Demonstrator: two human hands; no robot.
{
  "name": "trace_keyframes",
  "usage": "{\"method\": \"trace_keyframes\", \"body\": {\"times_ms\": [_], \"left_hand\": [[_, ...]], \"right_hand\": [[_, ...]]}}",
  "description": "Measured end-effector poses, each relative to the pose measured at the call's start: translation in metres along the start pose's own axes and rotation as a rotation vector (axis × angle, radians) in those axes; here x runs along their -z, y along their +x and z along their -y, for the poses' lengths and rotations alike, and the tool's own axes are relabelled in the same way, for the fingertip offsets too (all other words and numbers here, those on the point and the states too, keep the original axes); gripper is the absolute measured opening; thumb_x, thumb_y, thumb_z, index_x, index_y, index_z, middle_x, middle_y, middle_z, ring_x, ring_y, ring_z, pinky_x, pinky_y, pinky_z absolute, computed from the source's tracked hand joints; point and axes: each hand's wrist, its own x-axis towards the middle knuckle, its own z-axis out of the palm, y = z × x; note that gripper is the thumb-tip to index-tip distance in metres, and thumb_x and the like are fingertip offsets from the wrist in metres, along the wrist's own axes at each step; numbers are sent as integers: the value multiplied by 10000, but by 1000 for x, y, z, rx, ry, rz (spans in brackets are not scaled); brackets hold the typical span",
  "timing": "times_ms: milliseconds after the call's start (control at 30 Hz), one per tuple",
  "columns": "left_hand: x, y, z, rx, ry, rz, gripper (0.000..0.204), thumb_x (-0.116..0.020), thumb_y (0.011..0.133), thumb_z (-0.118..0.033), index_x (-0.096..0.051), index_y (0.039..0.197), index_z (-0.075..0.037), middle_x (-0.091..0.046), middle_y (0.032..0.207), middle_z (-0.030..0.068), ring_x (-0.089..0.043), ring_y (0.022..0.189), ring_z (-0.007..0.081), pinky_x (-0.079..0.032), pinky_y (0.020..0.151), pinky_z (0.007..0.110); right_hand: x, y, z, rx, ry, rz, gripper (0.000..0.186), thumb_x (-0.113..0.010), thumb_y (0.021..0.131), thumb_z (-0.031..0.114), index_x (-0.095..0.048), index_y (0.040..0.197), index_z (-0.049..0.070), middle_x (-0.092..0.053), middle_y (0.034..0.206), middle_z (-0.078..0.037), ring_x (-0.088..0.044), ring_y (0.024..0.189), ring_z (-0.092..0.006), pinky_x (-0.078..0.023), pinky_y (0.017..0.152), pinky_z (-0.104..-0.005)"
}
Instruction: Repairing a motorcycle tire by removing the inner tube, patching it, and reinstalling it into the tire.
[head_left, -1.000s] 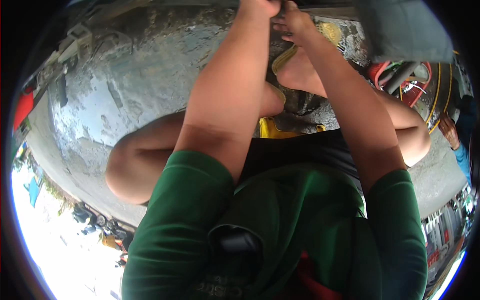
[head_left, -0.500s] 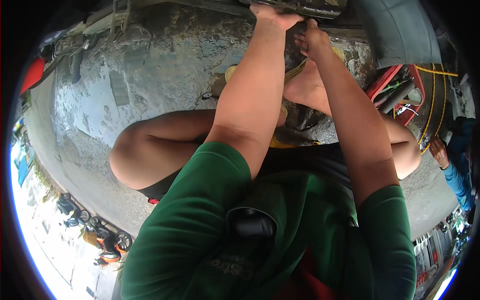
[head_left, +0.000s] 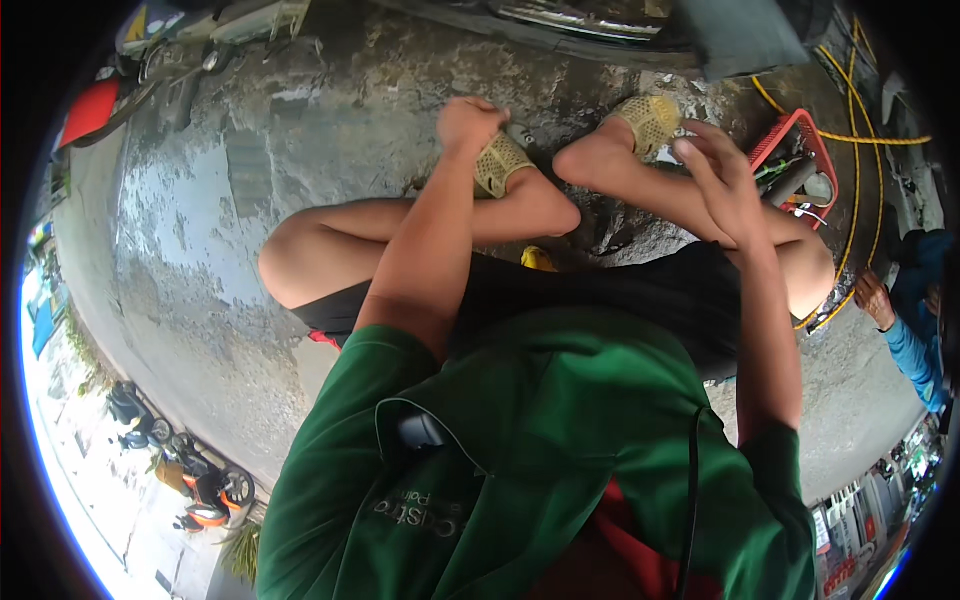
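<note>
My left hand [head_left: 470, 125] is curled closed beside a yellow mesh shoe [head_left: 503, 162] on one of my feet. What its fingers hold, if anything, is too small to make out. My right hand [head_left: 722, 180] hovers above my bent leg, fingers apart and nothing seen in it. Close to its fingertips is the other yellow mesh shoe [head_left: 648, 122]. Beyond my feet, at the top edge, runs a dark vehicle part [head_left: 585, 35] with a shiny strip. A grey panel or flap [head_left: 745, 40] hangs to its right.
A red plastic basket [head_left: 826, 160] holding tools stands to the right. Yellow rope or hose [head_left: 858, 200] loops beside it. At the right edge another person's hand [head_left: 875, 298] rests near the rope. Parked motorcycles [head_left: 215, 485] stand at lower left. The concrete floor [head_left: 190, 290] looks wet and worn.
Both hands have come back from under the dark vehicle part toward my body. The left moved down and left; the right moved down and right, its fingers spreading. My view has shifted slightly.
</note>
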Motion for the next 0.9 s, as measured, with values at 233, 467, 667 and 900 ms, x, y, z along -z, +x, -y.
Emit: {"method": "trace_keyframes", "body": {"times_ms": [233, 467, 667, 900], "left_hand": [[-78, -24, -26, -398, 873, -100, 277, -781, 770, -326, -772, 956, -121, -745, 1037, 117, -700, 1006, 289, -408, 999, 505], [-89, -14, -33, -357, 935, 30, 247, -743, 811, -287, -767, 1004, -134, -744, 1017, 123, -700, 999, 306, -449, 949, 498], [-77, 4, -90, -633, -237, -350, 130, -733, 814, -153, -734, 862, -33, -736, 822, 128, -715, 740, 300, -566, 690, 352], [-88, 43, -161, -670, -14, -659, 261, -646, 870, -203, -676, 690, -16, -691, 753, 175, -672, 703, 374, -520, 648, 470]], "right_hand": [[168, -81, -20, -15, -181, -750, 327, -503, 1014, 197, -556, 1273, 5, -652, 1175, -130, -637, 1025, -196, -523, 840, -327], [265, -132, -92, -12, 354, -1106, 452, -393, 1043, 238, -436, 1431, 9, -591, 1355, -175, -611, 1174, -297, -500, 877, -374], [279, -92, -127, 33, 372, -924, 382, -508, 1039, 269, -551, 1273, -30, -686, 1105, -211, -691, 974, -291, -536, 814, -351], [263, -65, -121, -43, 217, -991, 402, -542, 1032, 280, -576, 1261, -49, -678, 1116, -178, -669, 1019, -267, -538, 894, -359]]}}
